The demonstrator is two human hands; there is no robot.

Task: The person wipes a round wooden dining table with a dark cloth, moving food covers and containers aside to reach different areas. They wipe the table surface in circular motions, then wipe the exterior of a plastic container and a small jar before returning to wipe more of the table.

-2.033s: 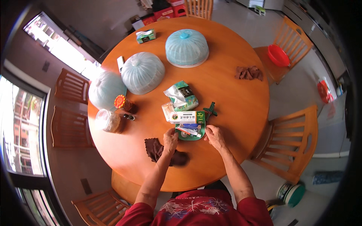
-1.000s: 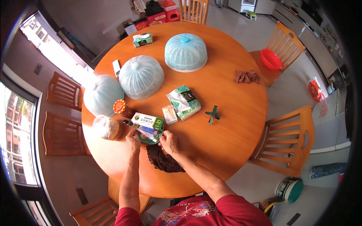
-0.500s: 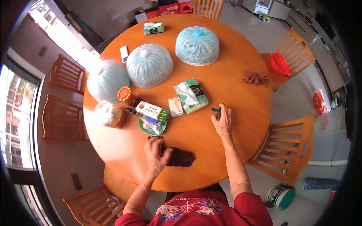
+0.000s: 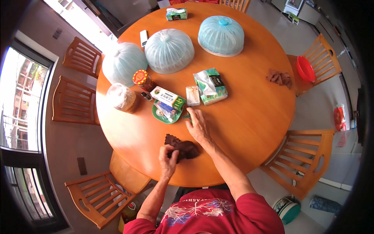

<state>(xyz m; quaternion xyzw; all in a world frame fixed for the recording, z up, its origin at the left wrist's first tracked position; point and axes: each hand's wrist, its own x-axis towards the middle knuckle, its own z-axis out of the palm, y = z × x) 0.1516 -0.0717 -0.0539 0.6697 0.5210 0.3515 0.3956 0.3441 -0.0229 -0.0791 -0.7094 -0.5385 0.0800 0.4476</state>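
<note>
Far left, wooden chairs sit along the window side of the round wooden worktop. On the worktop's left part: a clear lidded jar, a red-lidded jar just behind it, and a pale mesh food cover beyond that. Person's left hand is clenched on the near edge of a dark brown cloth, which lies crumpled on the worktop near the front edge, straight ahead of the person. Just past it, a green plate carries a white-and-green box and some small packets. Second mesh cover sits behind the plate, with a small white remote-like item to its left and a green carton at the far edge. Right hand lies flat and spread, palm down, fingertips on a small dark green object at the plate's right rim; mostly hidden, can't tell whether it's gripped. Further right: a small clear packet, a green tissue pack, a third mesh cover at the back. A second brown cloth sits near the right edge. Off the worktop, a red bowl rests on a chair seat.
</note>
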